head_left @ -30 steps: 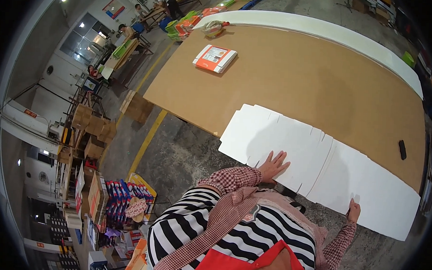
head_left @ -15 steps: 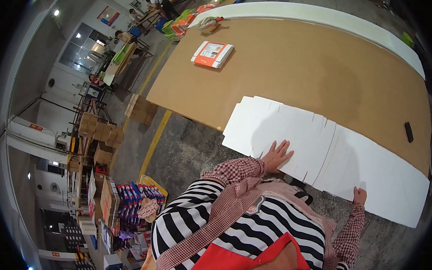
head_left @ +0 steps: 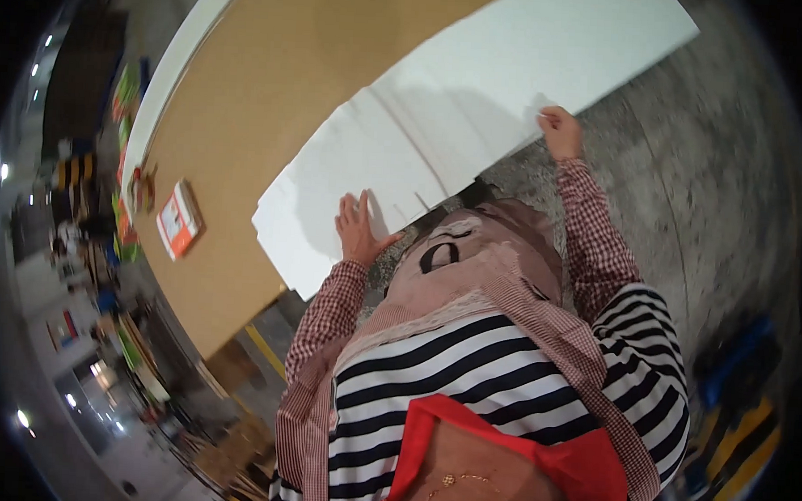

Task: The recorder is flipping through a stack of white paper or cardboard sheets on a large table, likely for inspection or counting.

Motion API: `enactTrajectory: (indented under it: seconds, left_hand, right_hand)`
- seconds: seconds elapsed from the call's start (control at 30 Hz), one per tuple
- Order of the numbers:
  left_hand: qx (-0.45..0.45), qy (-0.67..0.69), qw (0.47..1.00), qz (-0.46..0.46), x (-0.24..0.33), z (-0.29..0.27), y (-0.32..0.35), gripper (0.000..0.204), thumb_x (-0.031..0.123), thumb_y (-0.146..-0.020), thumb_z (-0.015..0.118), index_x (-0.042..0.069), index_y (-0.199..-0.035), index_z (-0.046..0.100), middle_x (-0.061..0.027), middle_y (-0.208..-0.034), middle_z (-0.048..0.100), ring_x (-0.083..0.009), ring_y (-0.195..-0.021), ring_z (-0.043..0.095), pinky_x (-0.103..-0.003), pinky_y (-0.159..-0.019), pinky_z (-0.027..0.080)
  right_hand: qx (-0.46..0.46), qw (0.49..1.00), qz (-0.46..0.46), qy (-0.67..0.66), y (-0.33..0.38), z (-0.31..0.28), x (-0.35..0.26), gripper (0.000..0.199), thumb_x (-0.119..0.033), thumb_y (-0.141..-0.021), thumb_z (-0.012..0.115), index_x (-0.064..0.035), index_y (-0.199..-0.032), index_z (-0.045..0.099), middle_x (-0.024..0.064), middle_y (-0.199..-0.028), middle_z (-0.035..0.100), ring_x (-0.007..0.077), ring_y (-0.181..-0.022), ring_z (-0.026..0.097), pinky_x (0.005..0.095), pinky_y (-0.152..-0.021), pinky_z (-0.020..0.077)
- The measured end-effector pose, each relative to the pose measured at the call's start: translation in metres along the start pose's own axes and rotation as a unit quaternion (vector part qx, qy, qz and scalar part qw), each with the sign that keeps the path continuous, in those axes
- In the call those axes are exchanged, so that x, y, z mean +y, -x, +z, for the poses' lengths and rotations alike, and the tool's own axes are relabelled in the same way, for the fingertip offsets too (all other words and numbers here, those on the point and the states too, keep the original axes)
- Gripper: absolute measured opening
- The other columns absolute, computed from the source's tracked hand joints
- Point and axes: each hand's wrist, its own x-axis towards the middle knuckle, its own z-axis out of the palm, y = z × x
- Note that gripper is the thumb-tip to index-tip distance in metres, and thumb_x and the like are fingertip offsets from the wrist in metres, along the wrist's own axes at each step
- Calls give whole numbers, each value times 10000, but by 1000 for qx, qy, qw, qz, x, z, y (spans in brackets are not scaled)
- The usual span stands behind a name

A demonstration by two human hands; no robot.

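Note:
A long white flat cardboard sheet (head_left: 493, 89) with creases and slits lies along the near side of the brown-topped table. My left hand (head_left: 357, 233) rests on the sheet's left part, its fingers spread and pressed flat near the slotted edge. My right hand (head_left: 561, 132) is at the sheet's near edge, farther right, with the fingers curled in. A small shadow falls on the sheet beside those fingertips. Whatever they pinch, if anything, cannot be made out.
A flat white-and-orange box (head_left: 180, 221) lies on the brown tabletop (head_left: 245, 127) at the left, near a small bundle (head_left: 141, 190) by the table's rim. Cardboard boxes (head_left: 231, 445) stand on the floor at lower left. A blue object (head_left: 741, 359) is at far right, blurred.
The view has turned, so the table and sheet now slant up to the right. My left hand stays flat on the sheet; my right hand remains closed by its near edge.

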Motion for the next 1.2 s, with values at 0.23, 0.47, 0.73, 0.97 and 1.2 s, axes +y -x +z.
enactTrajectory:
  seconds: [0.23, 0.47, 0.73, 0.97, 1.2]
  left_hand:
    - [-63, -80, 994, -28, 3, -7, -2, 1255, 666, -604, 786, 164, -1544, 123, -305, -1539, 120, -448, -1443, 111, -625, -1097, 244]
    - [-74, -42, 996, -36, 7, -12, -3, 1292, 667, -590, 799, 163, -1545, 91, -312, -1550, 43, -446, -1457, 51, -640, -1104, 216]
    - [-93, -69, 990, -74, 16, -9, -2, 1343, 557, -561, 878, 145, -1544, 60, -312, -1553, 17, -448, -1460, 25, -653, -1102, 204]
    - [-79, -76, 992, -64, 14, -6, -2, 1333, 514, -566, 891, 145, -1544, 64, -319, -1549, 17, -463, -1454, 32, -668, -1081, 229]
    - [-75, -61, 993, -74, 18, -9, -1, 1330, 504, -570, 893, 148, -1546, 63, -315, -1551, 14, -464, -1454, 29, -671, -1086, 209]
  right_hand:
    - [-71, 996, 54, 19, 17, 2, -22, 213, -125, -813, 699, -34, -1005, 714, 123, -946, 709, 233, -875, 680, 340, -783, 542]
    - [-91, 986, 25, 140, 21, 7, -33, 299, -228, -795, 735, -33, -1020, 711, 138, -953, 695, 253, -880, 668, 368, -786, 532]
    - [-163, 979, 80, 89, -5, 2, -49, 326, -315, -794, 742, -63, -995, 694, 110, -945, 687, 261, -881, 654, 386, -786, 521]
    - [-219, 961, 76, 152, -8, 4, -57, 344, -325, -783, 755, -36, -958, 693, 130, -962, 692, 248, -910, 662, 373, -810, 524]
    - [-264, 957, 68, 95, -22, 20, -55, 410, -426, -823, 688, -17, -847, 705, 140, -775, 673, 271, -798, 652, 398, -734, 499]
